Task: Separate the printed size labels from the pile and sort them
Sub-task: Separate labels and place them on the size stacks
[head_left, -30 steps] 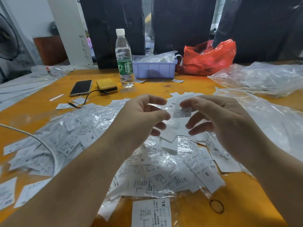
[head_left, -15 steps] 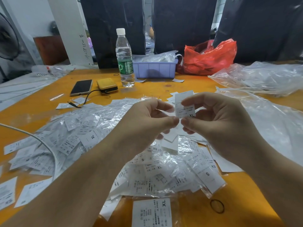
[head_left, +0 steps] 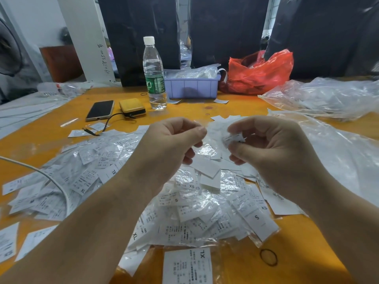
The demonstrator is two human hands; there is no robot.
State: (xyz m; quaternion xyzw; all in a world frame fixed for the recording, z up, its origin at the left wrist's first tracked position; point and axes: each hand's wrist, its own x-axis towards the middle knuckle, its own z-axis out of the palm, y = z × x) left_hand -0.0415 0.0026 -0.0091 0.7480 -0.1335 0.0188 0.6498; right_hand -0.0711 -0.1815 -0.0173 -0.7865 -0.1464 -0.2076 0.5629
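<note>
— Dozens of labels, by the look of it. What lies nearest you?

— One XL label (head_left: pixel 187 267) at the near edge of the worktop (head_left: pixel 303 253), a rubber band (head_left: pixel 268 257) beside it, then the pile (head_left: pixel 184 210) of printed size labels in clear sleeves: XL, S and XS all mixed.

— And your hands?

— Both are raised over the pile. Half a second ago they met on one label held upright between them. Now they have drawn apart: my right hand (head_left: pixel 272 148) pinches a small label (head_left: pixel 233 138) between thumb and forefinger, and my left hand (head_left: pixel 172 144) has thumb and forefinger pressed together. Whether something thin and clear is caught between them, I cannot tell.

— What does that mean for the job?

— I judge this label is pulled free and ready to go with its size. Most of the pile is unsorted.

— Any containers?

— To my right, big clear plastic bags (head_left: pixel 328 97) lie slack; what they hold is unclear. Farther back, a lilac bin (head_left: pixel 192 89) holds bagged white slips, a red bag (head_left: pixel 260 72) sits beside it with its contents hidden, and a water bottle (head_left: pixel 153 74) is part full. A phone (head_left: pixel 100 109) and a yellow box (head_left: pixel 132 106) lie left of that.
</note>
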